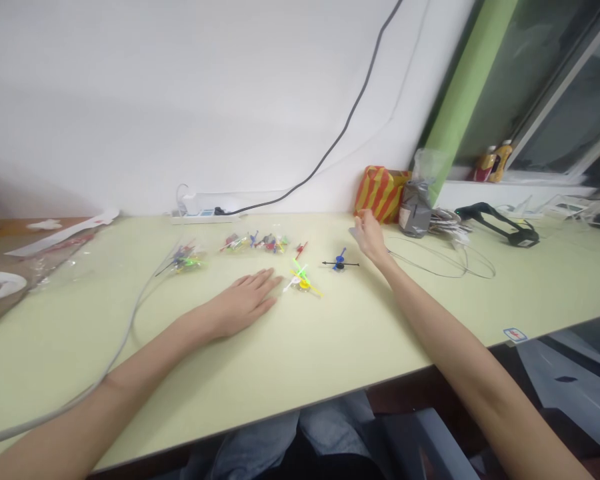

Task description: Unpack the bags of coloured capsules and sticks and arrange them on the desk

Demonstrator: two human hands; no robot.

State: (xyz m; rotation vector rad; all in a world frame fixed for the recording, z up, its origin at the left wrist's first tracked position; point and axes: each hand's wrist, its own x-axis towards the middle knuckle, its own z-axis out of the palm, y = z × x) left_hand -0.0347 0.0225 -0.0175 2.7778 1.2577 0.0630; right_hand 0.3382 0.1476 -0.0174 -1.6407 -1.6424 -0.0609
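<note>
My left hand [243,301] lies flat, palm down, on the pale green table [300,353], fingers together and holding nothing. Just right of its fingertips sits a small cluster of yellow, green and white plastic sticks [303,280]. Further right lies a blue piece with a thin black stick [340,263]. My right hand [370,237] reaches to the far side of the table, fingers pinched on a small grey piece [355,232], close to a red-and-yellow striped bag [381,193]. Several more coloured pieces [257,242] lie in a row behind, and a bundle [186,260] lies to the left.
A white power strip [203,212] with a dark cable sits against the wall. A grey cable [130,320] runs across the table's left side. A grey pouch [415,210], thin wire loops [445,260] and a black tool [500,223] lie at the right. Plastic wrapping [55,260] lies at the left.
</note>
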